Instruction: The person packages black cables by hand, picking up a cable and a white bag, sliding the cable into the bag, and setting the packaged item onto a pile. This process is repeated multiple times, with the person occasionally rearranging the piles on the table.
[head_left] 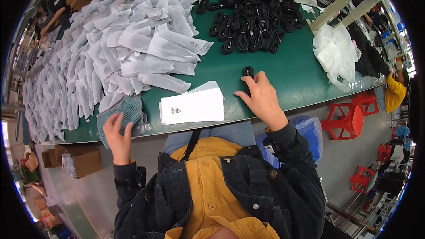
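My left hand [117, 138] is over a grey-green striped cloth [126, 111] at the table's front edge, its fingers apart and nothing in them. My right hand [264, 102] reaches over the table with the thumb stretched out from the fingers. Just beyond its fingertips lies a small coiled black cable [249, 70]; whether they touch it I cannot tell. Between my hands rests a stack of flat white translucent bags [195, 108] with a small dark print.
A large heap of filled whitish bags [146, 40] covers the table's left side. Many coiled black cables [252, 17] lie at the far side of the green table [292, 71]. Clear plastic sheeting [334, 53] sits at right. Red stools [343, 121] and a blue bin [305, 137] stand below.
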The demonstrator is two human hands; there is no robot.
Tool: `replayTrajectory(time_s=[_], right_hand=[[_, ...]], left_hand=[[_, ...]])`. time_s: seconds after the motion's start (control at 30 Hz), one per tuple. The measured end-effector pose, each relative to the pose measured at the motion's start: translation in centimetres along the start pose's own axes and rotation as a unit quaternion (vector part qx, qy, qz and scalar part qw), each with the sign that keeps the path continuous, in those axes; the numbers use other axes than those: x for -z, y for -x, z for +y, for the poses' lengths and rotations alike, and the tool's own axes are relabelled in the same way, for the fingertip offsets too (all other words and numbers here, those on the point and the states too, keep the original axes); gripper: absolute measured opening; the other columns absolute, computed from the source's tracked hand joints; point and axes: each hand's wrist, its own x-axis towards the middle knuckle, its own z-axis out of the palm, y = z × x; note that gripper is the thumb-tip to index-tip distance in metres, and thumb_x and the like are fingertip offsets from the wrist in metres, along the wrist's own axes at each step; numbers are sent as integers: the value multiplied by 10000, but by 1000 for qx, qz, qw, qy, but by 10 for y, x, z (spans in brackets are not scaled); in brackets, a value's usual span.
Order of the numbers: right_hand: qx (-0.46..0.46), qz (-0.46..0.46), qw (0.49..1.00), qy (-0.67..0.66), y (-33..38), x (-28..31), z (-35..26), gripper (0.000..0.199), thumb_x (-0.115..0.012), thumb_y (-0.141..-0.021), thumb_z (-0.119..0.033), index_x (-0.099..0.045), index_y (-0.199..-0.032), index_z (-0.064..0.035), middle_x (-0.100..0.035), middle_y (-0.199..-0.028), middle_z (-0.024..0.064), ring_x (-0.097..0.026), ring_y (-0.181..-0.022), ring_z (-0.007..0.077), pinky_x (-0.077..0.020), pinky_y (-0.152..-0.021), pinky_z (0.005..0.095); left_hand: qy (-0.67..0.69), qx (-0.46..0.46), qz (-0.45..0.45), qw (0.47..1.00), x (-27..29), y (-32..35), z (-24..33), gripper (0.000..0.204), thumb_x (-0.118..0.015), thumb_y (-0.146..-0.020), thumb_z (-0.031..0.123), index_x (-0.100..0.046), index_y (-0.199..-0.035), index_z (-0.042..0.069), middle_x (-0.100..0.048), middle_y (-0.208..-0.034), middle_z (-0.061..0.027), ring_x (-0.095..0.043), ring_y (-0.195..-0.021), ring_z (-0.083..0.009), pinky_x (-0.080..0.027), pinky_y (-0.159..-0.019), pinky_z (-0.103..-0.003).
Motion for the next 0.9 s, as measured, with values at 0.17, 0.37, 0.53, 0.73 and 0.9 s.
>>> replayTrajectory(time_s=[0.17,0.37,0.53,0.73,0.9], right_hand=[[35,89,995,-2,5,-11,4,295,-640,-868,-63,-620,-1161,-36,-559,-928,163,-592,-748,377,-521,-713,430],[-23,81,993,-86,18,-23,19,317,-605,-885,-31,-609,-1202,-15,-618,-911,113,-607,-717,270,-519,-682,346],[-166,-3,907,-387,20,-30,8,330,-575,-936,-51,-597,-1263,-14,-664,-943,57,-571,-727,96,-476,-641,237],[-110,27,906,-409,32,-29,1,322,-564,-944,-46,-607,-1261,-12,-660,-962,41,-549,-732,57,-461,-636,210],[-78,30,917,-390,39,-20,-2,328,-573,-926,-29,-615,-1250,3,-647,-973,40,-551,-748,74,-456,-638,220]], left_hand=[[57,71,-27,995,-16,25,-20,276,-691,-831,-4,-662,-1105,12,-603,-1208,-133,-565,-1119,-291,-462,-938,-364],[66,25,60,996,1,-17,45,153,-677,-814,-30,-649,-962,-4,-644,-1081,-143,-607,-1025,-293,-491,-877,-362],[299,-176,-113,931,-36,-50,136,185,-698,-812,6,-632,-985,-1,-592,-1008,-146,-611,-923,-330,-517,-772,-387],[310,-234,-165,906,-81,-53,187,172,-717,-804,45,-623,-944,8,-573,-957,-133,-606,-899,-341,-507,-752,-398],[276,-224,-165,920,-95,-51,186,153,-712,-823,54,-611,-926,3,-590,-928,-130,-610,-847,-349,-499,-721,-385]])
